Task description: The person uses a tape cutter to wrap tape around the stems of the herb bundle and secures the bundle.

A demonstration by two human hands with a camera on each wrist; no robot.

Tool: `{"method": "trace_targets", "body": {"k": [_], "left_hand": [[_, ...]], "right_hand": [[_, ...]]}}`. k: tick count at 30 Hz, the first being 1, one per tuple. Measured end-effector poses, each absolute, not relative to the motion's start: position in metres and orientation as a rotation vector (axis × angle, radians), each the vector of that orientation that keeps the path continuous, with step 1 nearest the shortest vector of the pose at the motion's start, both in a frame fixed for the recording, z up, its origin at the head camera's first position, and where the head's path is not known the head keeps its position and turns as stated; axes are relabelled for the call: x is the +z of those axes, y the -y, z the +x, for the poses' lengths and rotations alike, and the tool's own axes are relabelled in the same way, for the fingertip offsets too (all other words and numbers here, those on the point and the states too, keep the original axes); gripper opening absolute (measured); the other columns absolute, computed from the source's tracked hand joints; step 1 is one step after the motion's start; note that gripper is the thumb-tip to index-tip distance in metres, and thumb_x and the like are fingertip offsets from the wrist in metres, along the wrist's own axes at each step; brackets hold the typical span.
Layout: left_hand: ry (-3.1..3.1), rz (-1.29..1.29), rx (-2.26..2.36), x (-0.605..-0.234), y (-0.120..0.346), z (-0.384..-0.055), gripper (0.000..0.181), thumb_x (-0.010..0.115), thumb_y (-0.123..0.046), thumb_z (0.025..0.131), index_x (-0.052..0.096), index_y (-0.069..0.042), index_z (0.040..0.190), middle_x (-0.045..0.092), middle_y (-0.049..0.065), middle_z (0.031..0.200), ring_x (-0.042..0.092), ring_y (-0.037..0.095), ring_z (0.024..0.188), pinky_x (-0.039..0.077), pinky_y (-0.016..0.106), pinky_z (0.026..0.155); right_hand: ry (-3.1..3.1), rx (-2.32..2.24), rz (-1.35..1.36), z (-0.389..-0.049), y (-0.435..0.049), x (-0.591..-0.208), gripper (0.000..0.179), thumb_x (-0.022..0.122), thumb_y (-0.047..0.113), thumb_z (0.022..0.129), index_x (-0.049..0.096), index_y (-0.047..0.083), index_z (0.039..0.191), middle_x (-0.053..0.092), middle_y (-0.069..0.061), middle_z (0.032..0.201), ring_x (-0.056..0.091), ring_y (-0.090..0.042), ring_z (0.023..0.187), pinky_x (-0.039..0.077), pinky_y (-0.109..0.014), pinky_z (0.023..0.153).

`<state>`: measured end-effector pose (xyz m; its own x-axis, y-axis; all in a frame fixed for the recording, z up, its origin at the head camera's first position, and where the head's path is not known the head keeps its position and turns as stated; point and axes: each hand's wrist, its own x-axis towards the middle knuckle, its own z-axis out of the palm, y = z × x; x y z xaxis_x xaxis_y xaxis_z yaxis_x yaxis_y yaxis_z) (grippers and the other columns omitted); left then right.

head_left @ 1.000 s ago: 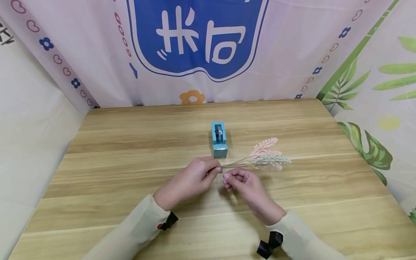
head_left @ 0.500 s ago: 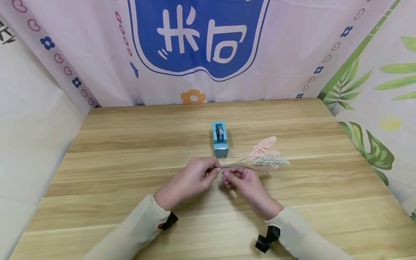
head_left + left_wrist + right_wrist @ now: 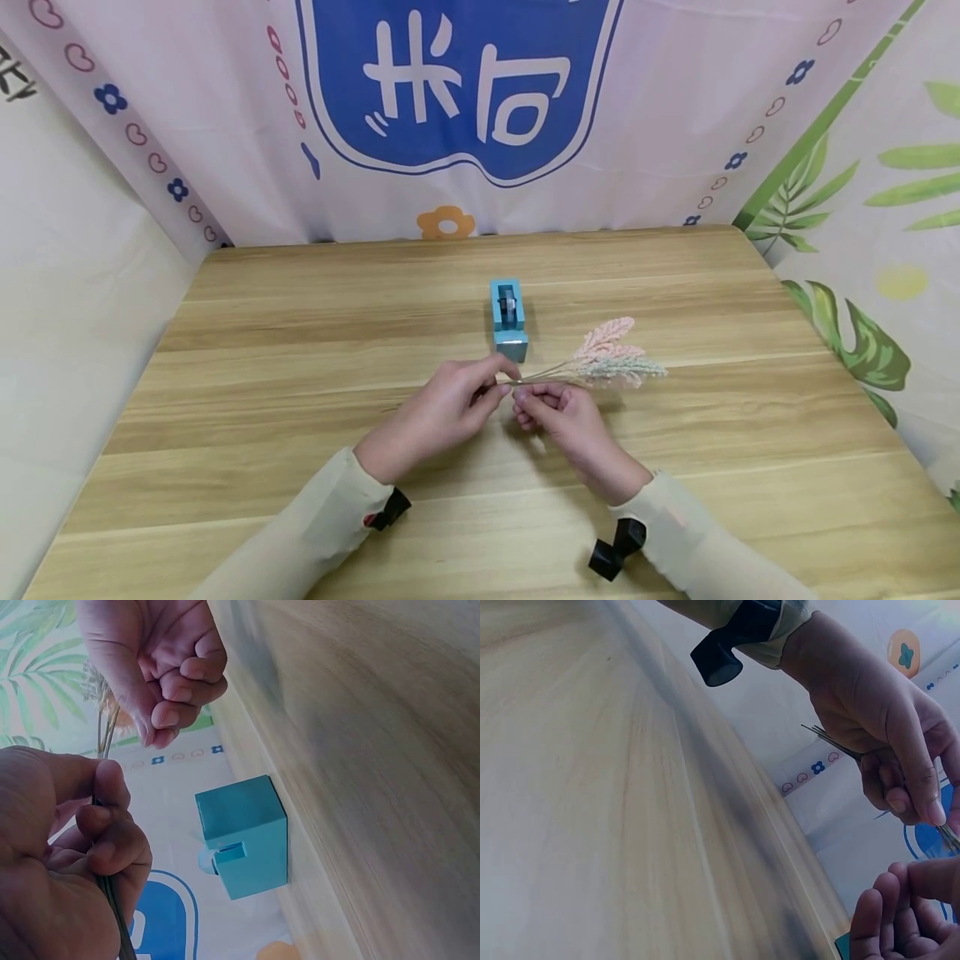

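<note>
A bunch of artificial flower sprigs (image 3: 619, 367), pink and pale green with thin stems (image 3: 111, 735), points right in the head view. My left hand (image 3: 442, 408) grips the stems, its index finger reaching forward over them; their cut ends (image 3: 831, 739) stick out behind it in the right wrist view. Close by, my right hand (image 3: 566, 425) has thumb and index fingertip pinched together just below the stems. A tiny shiny glint between the two hands looks like clear tape; its outline is too small to make out. Behind the hands stands a blue tape dispenser (image 3: 508, 321).
The wood-grain table (image 3: 262, 350) runs back to a printed cloth backdrop (image 3: 247, 183). Cloth with green leaves (image 3: 862, 250) hangs along the right side. Black wrist cameras (image 3: 618, 550) sit at the sleeve cuffs.
My left index finger has extended forward over the stems. The right hand has shifted slightly up towards the left hand, and the flower heads have moved a little left.
</note>
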<state>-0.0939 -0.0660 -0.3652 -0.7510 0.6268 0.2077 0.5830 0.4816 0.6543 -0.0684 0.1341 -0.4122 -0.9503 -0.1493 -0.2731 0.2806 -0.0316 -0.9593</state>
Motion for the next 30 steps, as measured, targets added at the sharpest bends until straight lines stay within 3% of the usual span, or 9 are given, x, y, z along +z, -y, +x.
{"method": "trace_targets", "body": {"k": [8, 16, 22, 26, 30], "left_hand": [[-2.661, 1.084, 1.157, -0.366, 0.065, -0.096, 0.017, 0.062, -0.003, 0.103, 0.070, -0.012, 0.115, 0.066, 0.000, 0.079, 0.041, 0.002, 0.060, 0.038, 0.018, 0.056], [-2.667, 1.023, 1.165, -0.363, 0.064, -0.096, 0.014, 0.062, -0.007, 0.105, 0.071, -0.012, 0.114, 0.054, -0.005, 0.072, 0.042, 0.004, 0.061, 0.038, 0.019, 0.056], [-2.669, 1.016, 1.136, -0.363, 0.063, -0.097, 0.014, 0.062, -0.008, 0.105, 0.070, -0.014, 0.115, 0.057, -0.005, 0.074, 0.043, 0.005, 0.062, 0.039, 0.019, 0.057], [-2.667, 1.027, 1.132, -0.364, 0.063, -0.097, 0.014, 0.062, -0.008, 0.105, 0.070, -0.013, 0.115, 0.062, -0.003, 0.078, 0.044, 0.005, 0.064, 0.040, 0.019, 0.058], [-2.656, 1.037, 1.130, -0.364, 0.062, -0.099, 0.014, 0.062, -0.007, 0.105, 0.070, -0.011, 0.116, 0.070, 0.003, 0.085, 0.046, 0.007, 0.065, 0.041, 0.019, 0.059]], "right_hand": [[-1.940, -2.090, 0.202, -0.067, -0.135, -0.414, 0.026, 0.067, 0.010, 0.102, 0.067, -0.010, 0.118, 0.077, 0.004, 0.085, 0.071, -0.007, 0.080, 0.059, -0.022, 0.078], [-1.970, -2.034, 0.162, -0.066, -0.142, -0.416, 0.032, 0.066, 0.006, 0.101, 0.064, -0.012, 0.127, 0.079, -0.005, 0.099, 0.072, -0.008, 0.086, 0.059, -0.021, 0.080], [-2.298, -1.674, -0.209, -0.055, -0.157, -0.398, 0.024, 0.068, 0.010, 0.100, 0.070, -0.010, 0.115, 0.077, -0.020, 0.102, 0.071, -0.012, 0.085, 0.060, -0.022, 0.077], [-2.581, -1.379, -0.504, -0.045, -0.162, -0.371, 0.016, 0.067, 0.015, 0.102, 0.075, 0.001, 0.102, 0.077, -0.009, 0.093, 0.068, -0.006, 0.083, 0.059, -0.022, 0.075], [-2.857, -1.237, -0.739, -0.042, -0.162, -0.350, 0.007, 0.070, 0.012, 0.101, 0.075, 0.009, 0.103, 0.075, 0.000, 0.093, 0.066, -0.004, 0.084, 0.059, -0.025, 0.074]]}}
